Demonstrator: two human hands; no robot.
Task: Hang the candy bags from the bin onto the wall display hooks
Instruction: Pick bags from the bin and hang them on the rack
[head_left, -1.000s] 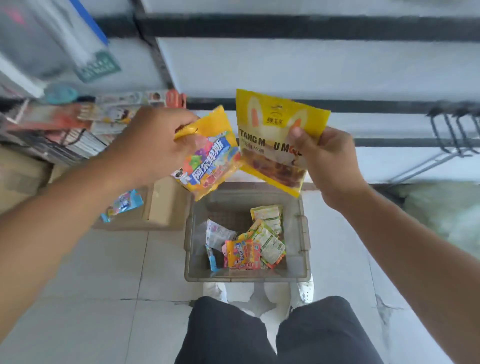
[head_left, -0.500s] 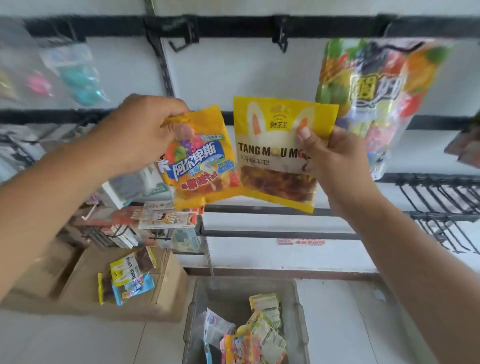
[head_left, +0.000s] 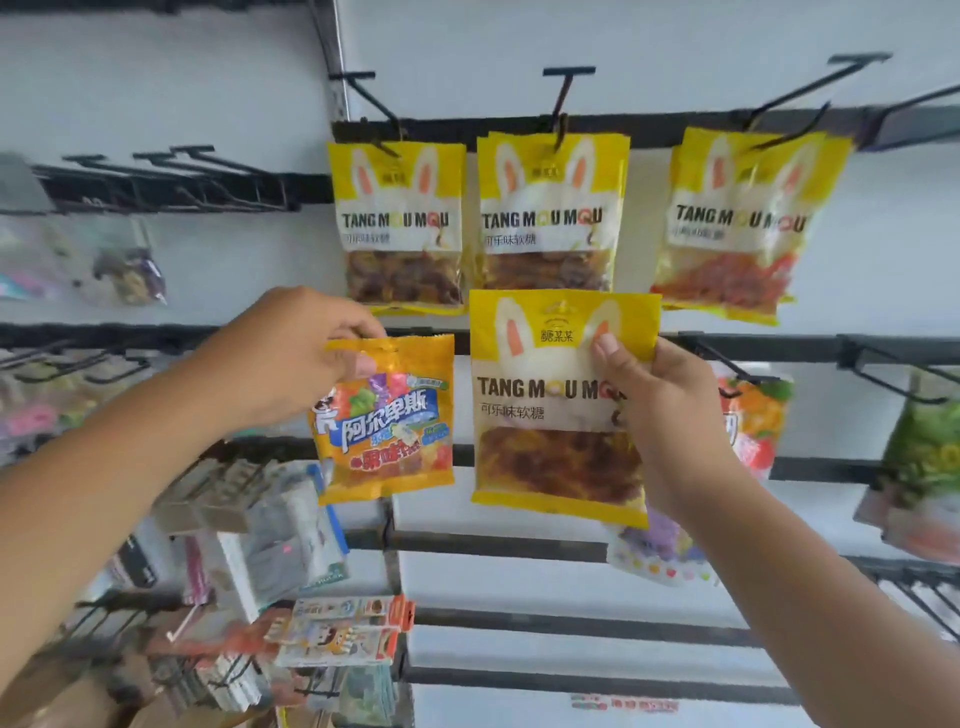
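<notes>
Currently two flat, glossy plastic candy bags are held up in front of the white wall panel. The left hand pinches the crimped top edge of a small orange bag with blue lettering. The right hand grips the right side of a larger yellow bag, thumb on the front and fingers behind. Both arms reach forward and up. Just above, three matching hung bags dangle from thin black wire hooks on a black rail. A fruit-print bag hangs behind the right hand, and boxed goods crowd the lower left.
</notes>
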